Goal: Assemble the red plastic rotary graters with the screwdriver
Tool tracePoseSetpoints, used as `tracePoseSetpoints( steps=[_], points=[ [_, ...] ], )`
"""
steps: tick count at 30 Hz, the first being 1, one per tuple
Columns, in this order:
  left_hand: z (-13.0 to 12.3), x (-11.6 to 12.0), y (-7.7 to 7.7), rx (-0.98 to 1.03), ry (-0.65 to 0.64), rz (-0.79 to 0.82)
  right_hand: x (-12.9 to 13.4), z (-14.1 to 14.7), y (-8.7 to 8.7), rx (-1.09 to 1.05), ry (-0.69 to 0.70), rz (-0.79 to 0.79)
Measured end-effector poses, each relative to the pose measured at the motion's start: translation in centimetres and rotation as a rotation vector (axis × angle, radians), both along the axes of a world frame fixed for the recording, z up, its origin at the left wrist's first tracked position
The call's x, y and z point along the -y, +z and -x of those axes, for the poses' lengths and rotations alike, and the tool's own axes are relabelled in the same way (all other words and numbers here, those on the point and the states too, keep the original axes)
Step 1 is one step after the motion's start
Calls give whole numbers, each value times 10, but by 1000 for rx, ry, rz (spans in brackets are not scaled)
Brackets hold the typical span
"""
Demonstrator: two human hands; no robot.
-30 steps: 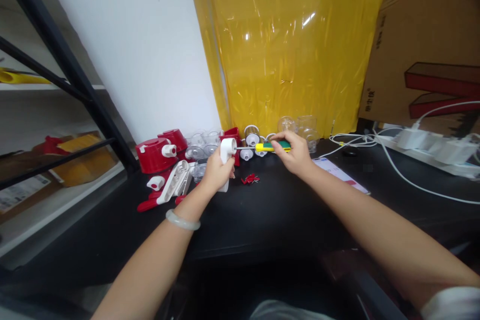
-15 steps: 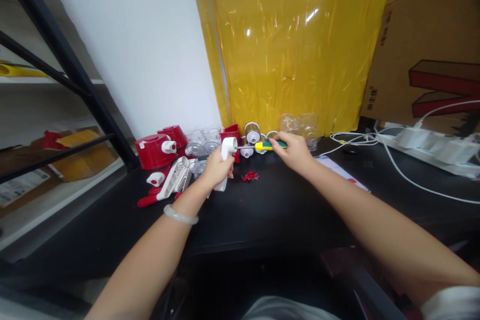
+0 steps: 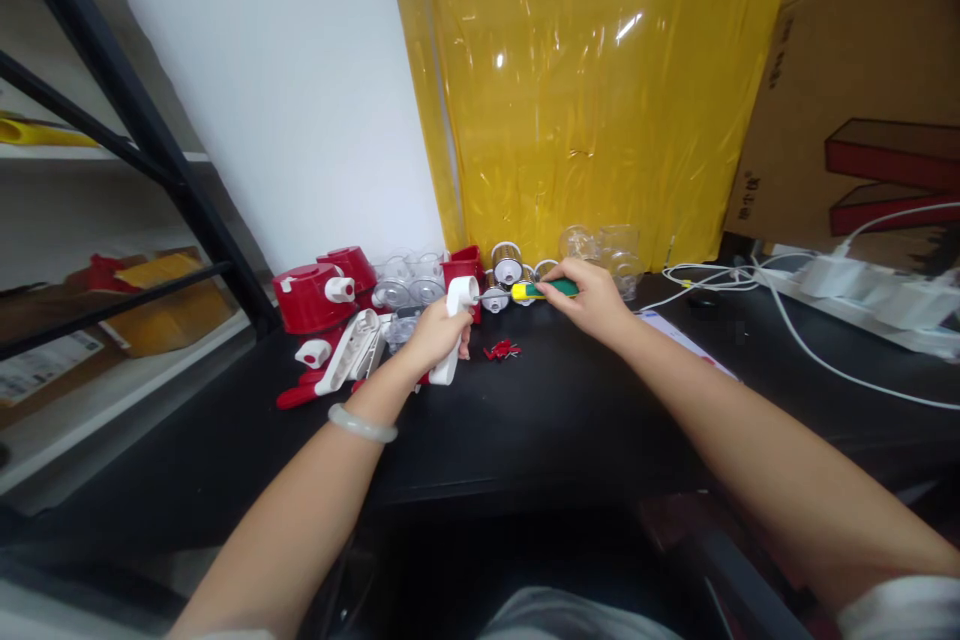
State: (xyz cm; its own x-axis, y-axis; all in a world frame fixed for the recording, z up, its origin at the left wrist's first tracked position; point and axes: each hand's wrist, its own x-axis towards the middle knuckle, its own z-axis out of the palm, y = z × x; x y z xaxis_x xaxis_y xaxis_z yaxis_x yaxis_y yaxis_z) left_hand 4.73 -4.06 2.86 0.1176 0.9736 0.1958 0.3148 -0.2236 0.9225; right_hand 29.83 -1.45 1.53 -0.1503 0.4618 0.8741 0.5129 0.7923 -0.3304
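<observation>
My left hand (image 3: 441,332) is closed around a white plastic crank handle part (image 3: 462,296), which stands upright over the black table. In my right hand (image 3: 589,298) is a screwdriver (image 3: 551,290) with a green and yellow handle, held level. Its shaft points left and the tip meets the round upper end of the white part; the exact contact is too small to make out. Below the shaft lies a small pile of red pieces (image 3: 501,350). Left of my left hand rest more white handle parts (image 3: 352,352) with red grips.
Red plastic housings (image 3: 305,298) and clear plastic parts (image 3: 409,280) stand at the back left. Several metal grater drums (image 3: 506,263) sit behind the screwdriver, with clear containers (image 3: 600,245) to their right. A power strip (image 3: 885,298) with white cables lies at the right.
The screwdriver's handle has turned in my right hand, showing more green now. Both hands stay in nearly the same place, and the view has shifted slightly.
</observation>
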Motion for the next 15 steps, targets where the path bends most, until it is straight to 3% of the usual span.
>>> tracePoseSetpoints(
  steps=[5, 10, 12, 15],
  points=[
    [-6, -1, -5, -6, 1, 43, -16, -3, -16, -172, -12, 225],
    [-16, -4, -12, -155, 79, -86, -40, -7, -23, -340, -58, 788],
    [-19, -8, -11, -192, 92, -122, -48, -8, -16, -314, -95, 867],
    [-23, -20, -7, -173, 98, -130, -57, -8, -5, -139, -184, 851]
  ],
)
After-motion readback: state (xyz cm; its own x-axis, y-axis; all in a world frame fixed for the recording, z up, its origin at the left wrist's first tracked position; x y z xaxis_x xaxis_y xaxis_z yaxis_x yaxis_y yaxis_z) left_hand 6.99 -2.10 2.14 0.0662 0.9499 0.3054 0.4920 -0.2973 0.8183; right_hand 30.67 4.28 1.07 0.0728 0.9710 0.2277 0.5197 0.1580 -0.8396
